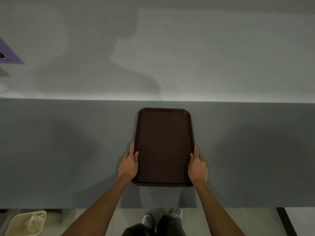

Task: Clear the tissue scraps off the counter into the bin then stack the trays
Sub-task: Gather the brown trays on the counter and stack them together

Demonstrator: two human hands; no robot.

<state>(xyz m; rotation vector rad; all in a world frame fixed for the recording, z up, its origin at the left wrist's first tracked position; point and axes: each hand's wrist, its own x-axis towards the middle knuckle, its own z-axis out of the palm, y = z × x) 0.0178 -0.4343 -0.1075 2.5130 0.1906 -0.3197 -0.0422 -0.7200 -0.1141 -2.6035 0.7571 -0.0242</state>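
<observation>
Tray, one; left hand, right hand grip its sides.

1. The purple sheet is cut off by the left edge.
2. The bin runs off the bottom edge, and its pale contents are too blurred to identify.
3. Whether the tray is one or several cannot be told.
4. Trouser legs partly hide the shoes.

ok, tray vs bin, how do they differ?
Tray is dark brown, flat; bin is cream, deep. Tray is over the counter, gripped by left hand and right hand; bin stands on the floor, untouched. Tray is bare; bin holds tissue. Both roughly rectangular.
</observation>
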